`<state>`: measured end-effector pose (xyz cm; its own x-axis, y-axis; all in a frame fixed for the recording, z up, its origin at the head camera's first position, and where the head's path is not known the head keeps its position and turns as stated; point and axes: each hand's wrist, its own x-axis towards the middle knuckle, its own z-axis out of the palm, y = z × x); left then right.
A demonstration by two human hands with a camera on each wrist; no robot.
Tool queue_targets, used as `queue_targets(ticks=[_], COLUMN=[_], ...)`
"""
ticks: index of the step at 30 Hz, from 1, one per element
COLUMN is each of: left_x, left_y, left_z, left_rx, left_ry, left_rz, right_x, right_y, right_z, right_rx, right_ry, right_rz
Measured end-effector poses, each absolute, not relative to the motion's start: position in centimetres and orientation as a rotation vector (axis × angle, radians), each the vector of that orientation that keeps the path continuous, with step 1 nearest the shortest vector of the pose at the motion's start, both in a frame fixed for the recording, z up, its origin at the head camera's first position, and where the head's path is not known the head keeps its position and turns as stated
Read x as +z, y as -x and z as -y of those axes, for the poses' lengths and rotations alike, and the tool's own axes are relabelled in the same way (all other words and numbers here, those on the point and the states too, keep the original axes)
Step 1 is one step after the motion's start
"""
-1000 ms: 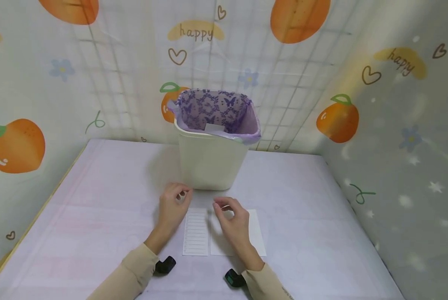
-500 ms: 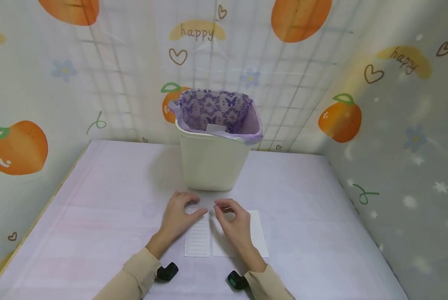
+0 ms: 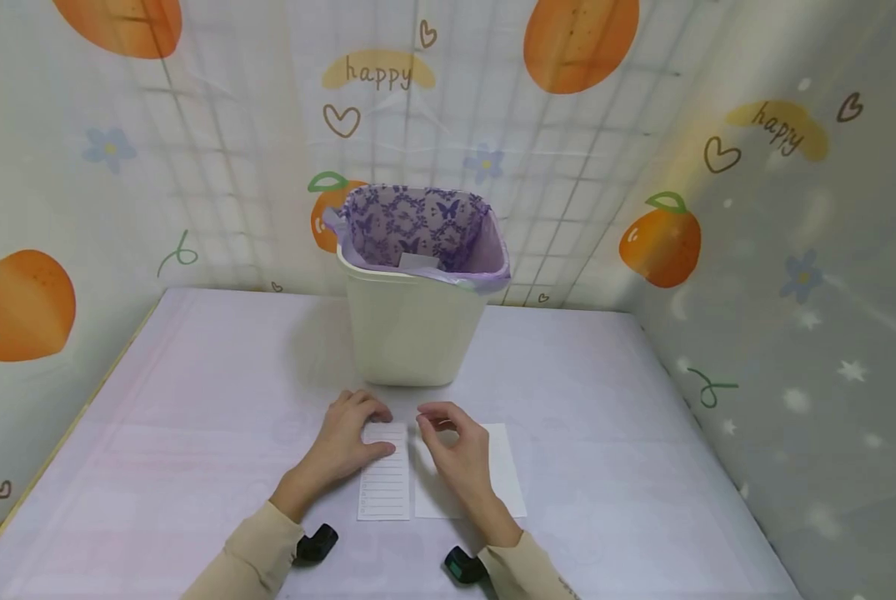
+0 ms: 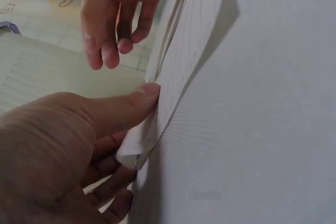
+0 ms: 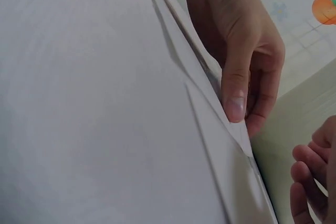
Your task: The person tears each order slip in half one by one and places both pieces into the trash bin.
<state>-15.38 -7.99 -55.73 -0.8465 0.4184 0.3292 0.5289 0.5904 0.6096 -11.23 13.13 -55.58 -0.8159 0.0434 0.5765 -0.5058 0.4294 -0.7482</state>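
Note:
A narrow lined paper slip [image 3: 384, 492] lies on the table in front of me. My left hand [image 3: 346, 437] pinches its upper part, thumb on top. In the left wrist view the slip [image 4: 184, 51] bends at that end, with fingers of the left hand [image 4: 68, 124] beneath it. Beside the slip, on its right, is a plain white sheet [image 3: 506, 479]. Over this sheet hovers my right hand [image 3: 460, 454], partly covering it. Its fingers are loosely curled and hold nothing, as the left wrist view shows of the right hand [image 4: 118, 14].
Behind the hands stands a cream waste bin [image 3: 413, 333] with a purple butterfly-patterned liner [image 3: 417, 217]. A pale piece of paper [image 3: 419, 261] shows inside it. A fabric backdrop with oranges [image 3: 661, 242] rises behind the table [image 3: 568, 417].
My left hand has opened from curled fingers, come down to the slip and taken hold of its upper part. The right hand has stayed nearly still. The head view has shifted slightly.

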Motion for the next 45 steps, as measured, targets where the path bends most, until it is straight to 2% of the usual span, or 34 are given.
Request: queue_targets(ticks=[8, 15, 27, 33, 38, 45], left_x=[-55.7, -56.2, -55.5, -55.4, -55.5, -55.4], left_y=[15.3, 15.7, 15.8, 16.0, 16.0, 15.7], left_z=[7.4, 8.3, 9.3, 9.6, 9.6, 9.0], left_rx=[-1.246, -1.489, -1.58, -1.924, -2.008, -2.263], left_ry=[0.827, 0.677, 0.788, 0.593, 0.473, 0.172], left_rz=[2.709, 2.663, 2.696, 2.581, 2.519, 2.265], right_x=[-55.8, -55.7, -55.3, -55.0, -55.0, -55.7], right_y=[11.2, 11.4, 11.1, 11.1, 11.1, 10.8], right_z=[-13.4, -13.0, -12.8, -12.9, -12.8, -12.8], right_rx=[1.379, 1.412, 1.444, 1.506, 1.493, 1.434], right_ry=[-0.351, -0.343, -0.331, -0.4, -0.443, -0.449], right_rz=[2.17, 2.216, 2.21, 2.239, 2.276, 2.379])
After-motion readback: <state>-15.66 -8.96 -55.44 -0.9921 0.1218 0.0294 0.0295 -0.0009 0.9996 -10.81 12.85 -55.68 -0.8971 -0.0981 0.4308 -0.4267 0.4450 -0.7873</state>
